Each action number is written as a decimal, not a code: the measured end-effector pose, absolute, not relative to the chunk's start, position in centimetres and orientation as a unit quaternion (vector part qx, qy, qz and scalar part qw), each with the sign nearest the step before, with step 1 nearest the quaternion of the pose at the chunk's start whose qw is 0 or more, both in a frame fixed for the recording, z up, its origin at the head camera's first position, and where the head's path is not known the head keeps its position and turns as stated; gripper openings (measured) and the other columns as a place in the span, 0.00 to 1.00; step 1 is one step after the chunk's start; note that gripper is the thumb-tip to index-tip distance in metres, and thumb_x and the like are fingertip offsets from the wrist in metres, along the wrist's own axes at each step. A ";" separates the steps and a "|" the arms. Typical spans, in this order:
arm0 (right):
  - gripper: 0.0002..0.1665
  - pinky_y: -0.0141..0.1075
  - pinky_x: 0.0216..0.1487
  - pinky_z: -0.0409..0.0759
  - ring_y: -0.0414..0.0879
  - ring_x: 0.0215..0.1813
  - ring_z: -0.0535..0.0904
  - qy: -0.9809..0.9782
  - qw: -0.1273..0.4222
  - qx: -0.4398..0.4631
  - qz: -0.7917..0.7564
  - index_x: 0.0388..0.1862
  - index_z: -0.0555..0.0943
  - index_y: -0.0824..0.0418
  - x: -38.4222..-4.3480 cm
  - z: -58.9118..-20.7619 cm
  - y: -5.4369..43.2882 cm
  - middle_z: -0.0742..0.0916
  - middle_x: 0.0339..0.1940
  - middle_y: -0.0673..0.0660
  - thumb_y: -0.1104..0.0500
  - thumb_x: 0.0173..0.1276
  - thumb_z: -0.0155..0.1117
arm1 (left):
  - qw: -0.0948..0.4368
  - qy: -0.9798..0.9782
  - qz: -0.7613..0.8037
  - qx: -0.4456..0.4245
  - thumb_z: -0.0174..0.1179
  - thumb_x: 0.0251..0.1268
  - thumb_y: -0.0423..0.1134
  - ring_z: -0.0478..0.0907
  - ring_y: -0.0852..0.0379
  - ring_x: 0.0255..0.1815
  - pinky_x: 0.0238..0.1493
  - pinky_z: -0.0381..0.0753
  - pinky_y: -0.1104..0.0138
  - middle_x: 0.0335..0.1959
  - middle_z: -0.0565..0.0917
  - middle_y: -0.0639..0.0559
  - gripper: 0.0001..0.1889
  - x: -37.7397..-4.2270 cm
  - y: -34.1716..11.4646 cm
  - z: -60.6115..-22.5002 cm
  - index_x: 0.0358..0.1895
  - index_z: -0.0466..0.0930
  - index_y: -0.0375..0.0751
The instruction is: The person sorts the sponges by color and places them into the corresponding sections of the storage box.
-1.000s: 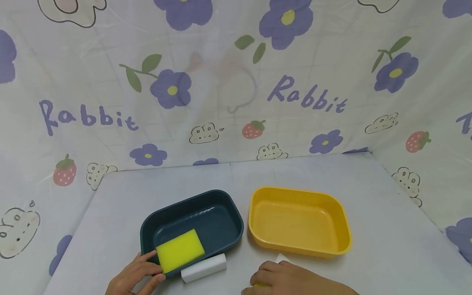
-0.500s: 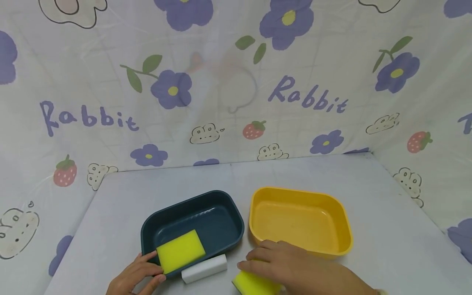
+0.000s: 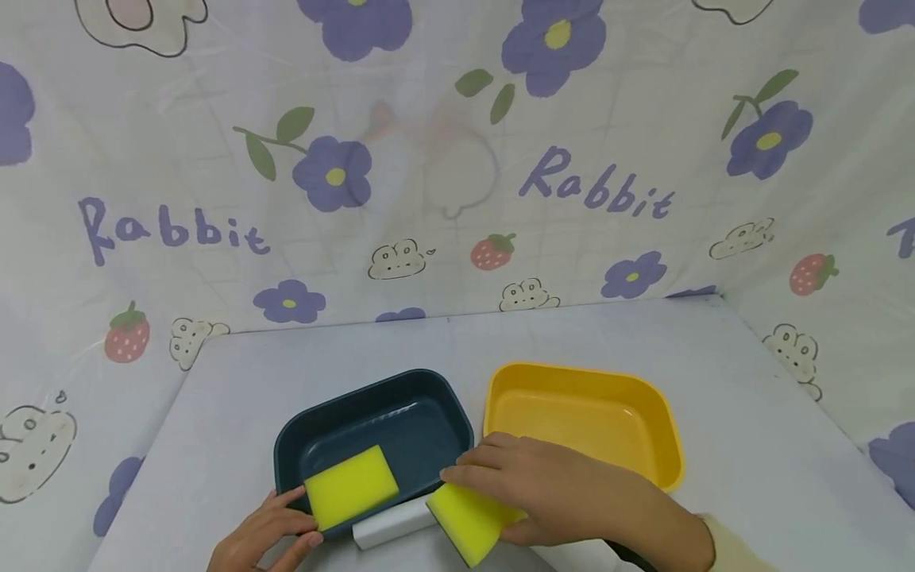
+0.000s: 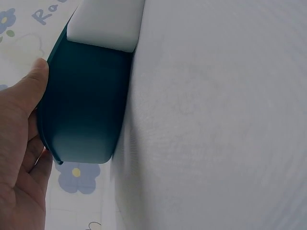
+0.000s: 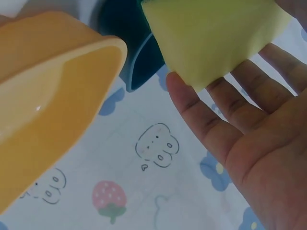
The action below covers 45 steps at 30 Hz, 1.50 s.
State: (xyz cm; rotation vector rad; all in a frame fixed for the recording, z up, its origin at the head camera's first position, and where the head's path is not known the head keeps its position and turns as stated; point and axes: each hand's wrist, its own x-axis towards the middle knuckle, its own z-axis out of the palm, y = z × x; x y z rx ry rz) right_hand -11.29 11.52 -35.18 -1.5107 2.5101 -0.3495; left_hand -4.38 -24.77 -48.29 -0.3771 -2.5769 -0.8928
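Observation:
In the head view my left hand point(image 3: 264, 532) holds the front left corner of a dark teal plastic tray point(image 3: 457, 401), thumb and fingers around its rim; the left wrist view shows the thumb on that rim. A yellow sponge point(image 3: 350, 486) lies inside this tray, close to the left fingertips. My right hand point(image 3: 543, 485) grips a second yellow sponge point(image 3: 472, 524), dark on its underside, between thumb and fingers. It is tilted over the space in front of the trays. The right wrist view shows the fingertips along the edge of this held sponge point(image 5: 211, 38).
A yellow plastic tray point(image 3: 572, 421) stands to the right of the teal one, partly covered by the right hand. Against the teal tray's front lies a white block point(image 3: 393, 524). Another white object point(image 3: 586, 554) shows beneath the right wrist. A patterned cloth point(image 3: 429, 159) hangs behind.
My right hand has lifted the second sponge from the front edge and carried it forward and left, toward the teal tray. The left hand and both trays have stayed in place.

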 end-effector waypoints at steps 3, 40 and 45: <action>0.44 0.31 0.62 0.75 0.39 0.61 0.74 0.850 0.101 -0.503 -0.121 0.73 0.71 0.48 -11.8 -34.9 11.1 0.79 0.64 0.43 0.52 0.60 0.79 | 0.189 -0.920 -0.317 -0.128 0.77 0.55 0.43 0.81 0.60 0.55 0.60 0.74 0.50 0.36 0.82 0.76 0.12 -4.3 -24.8 -48.2 0.35 0.83 0.66; 0.42 0.31 0.54 0.78 0.43 0.51 0.74 0.885 0.067 -0.450 -0.101 0.73 0.70 0.52 -16.7 -36.7 5.8 0.82 0.57 0.50 0.40 0.65 0.71 | 0.188 -0.906 -0.348 -0.149 0.76 0.57 0.40 0.81 0.56 0.56 0.66 0.57 0.78 0.37 0.83 0.70 0.11 -4.4 -25.0 -48.3 0.38 0.85 0.62; 0.41 0.31 0.53 0.78 0.43 0.51 0.74 0.887 0.073 -0.446 -0.096 0.74 0.70 0.52 -17.0 -37.0 5.1 0.82 0.57 0.50 0.40 0.66 0.70 | 0.184 -0.910 -0.341 -0.148 0.75 0.58 0.41 0.81 0.58 0.56 0.67 0.62 0.70 0.37 0.83 0.70 0.10 -4.4 -25.0 -48.4 0.38 0.85 0.62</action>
